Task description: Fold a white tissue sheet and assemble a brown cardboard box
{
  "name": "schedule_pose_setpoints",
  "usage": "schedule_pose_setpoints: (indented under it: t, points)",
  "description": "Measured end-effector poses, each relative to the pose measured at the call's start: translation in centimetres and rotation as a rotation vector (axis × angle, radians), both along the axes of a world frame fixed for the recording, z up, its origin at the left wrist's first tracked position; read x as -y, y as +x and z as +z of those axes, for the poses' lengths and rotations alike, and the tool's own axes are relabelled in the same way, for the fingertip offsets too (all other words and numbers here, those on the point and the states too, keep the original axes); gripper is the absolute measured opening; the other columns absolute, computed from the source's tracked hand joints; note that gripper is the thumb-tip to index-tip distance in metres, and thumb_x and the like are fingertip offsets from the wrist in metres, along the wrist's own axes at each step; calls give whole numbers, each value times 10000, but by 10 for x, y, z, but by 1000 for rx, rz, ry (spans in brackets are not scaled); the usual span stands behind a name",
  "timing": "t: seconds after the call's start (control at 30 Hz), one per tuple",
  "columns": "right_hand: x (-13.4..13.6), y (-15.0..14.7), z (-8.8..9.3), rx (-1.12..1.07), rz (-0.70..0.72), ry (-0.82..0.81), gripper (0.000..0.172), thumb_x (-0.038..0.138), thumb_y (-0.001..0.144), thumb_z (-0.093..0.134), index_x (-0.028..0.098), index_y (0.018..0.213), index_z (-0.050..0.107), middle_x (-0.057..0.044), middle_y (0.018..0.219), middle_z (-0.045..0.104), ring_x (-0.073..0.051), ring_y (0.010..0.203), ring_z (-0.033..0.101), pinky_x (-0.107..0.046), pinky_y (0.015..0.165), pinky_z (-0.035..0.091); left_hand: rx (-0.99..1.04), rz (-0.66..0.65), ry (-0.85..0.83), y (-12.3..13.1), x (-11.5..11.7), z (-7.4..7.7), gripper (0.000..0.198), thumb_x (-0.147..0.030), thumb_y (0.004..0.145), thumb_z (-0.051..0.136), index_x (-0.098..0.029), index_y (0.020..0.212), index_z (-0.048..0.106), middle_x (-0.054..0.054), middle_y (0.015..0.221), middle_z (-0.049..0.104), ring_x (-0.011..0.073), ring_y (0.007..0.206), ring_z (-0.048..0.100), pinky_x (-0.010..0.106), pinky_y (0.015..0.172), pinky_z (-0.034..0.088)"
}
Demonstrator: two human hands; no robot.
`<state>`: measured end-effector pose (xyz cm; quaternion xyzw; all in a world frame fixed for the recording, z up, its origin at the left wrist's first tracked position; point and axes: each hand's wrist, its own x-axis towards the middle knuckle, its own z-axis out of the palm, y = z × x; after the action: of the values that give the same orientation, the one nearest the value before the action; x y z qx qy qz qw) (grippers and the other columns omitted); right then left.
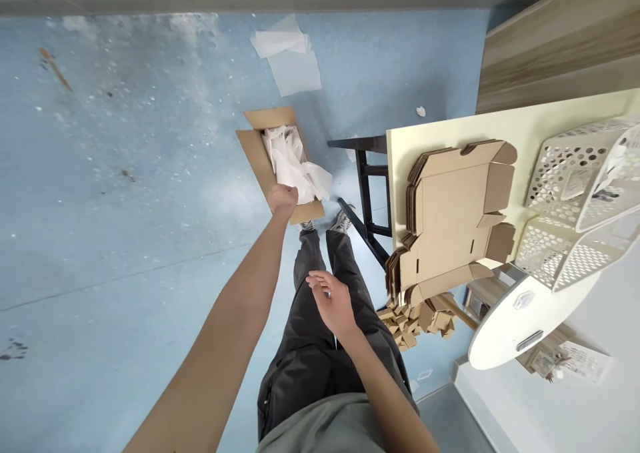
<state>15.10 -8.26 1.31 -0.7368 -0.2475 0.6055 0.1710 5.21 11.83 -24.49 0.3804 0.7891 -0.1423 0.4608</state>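
Box (257,159) on floor (150,226), white paper (289,159) inside, left hand (283,198) at edge

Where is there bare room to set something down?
Widest: the blue floor left of the open box, bar specks and stains. Smaller: the floor between the paper sheets and table, holding a white scrap. Crowded: the table, under flat cardboard and white baskets, and the box, with crumpled paper and the left hand.
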Motion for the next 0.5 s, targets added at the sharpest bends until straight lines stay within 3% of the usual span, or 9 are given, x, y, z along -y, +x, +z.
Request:
schedule_pose_setpoints:
  t: [0.1,0.17,0.37,0.5]
  points:
    - [2,2,9,-31,31,20,328,453,1089,607,247,1247,807,-107,1229,875,-284,1180,846,-439,1051,686,24,-20,-8,4,1,8,449,-558,999,694,-161,1149,840,221,1278,828,423,1326,731,477,1144,573]
    - [6,2,10,-38,36,30,321,449,1097,607,253,1252,809,-105,1241,873,-284,1185,844,-444,1059,684,22,-20,-5,10,-1,5,524,-606,971,718,-141,1188,821,253,1310,813,445,1351,713,509,1143,566]
    - [24,3,-4,-12,-41,-26,332,469,1099,615,245,1247,810,-116,1212,880,-293,1164,852,-444,1021,701,-1,23,56,14,5,-12,268,-289,963,661,-162,1134,825,233,1218,834,395,1247,769,495,1069,584]
    - [29,1,-4,-41,-11,-42,355,499,1100,608,253,1250,816,-108,1208,880,-290,1167,853,-434,1023,702,56,50,127,15,4,-7,424,-474,1026,645,-133,1230,792,272,1308,802,433,1330,725,549,1126,559]
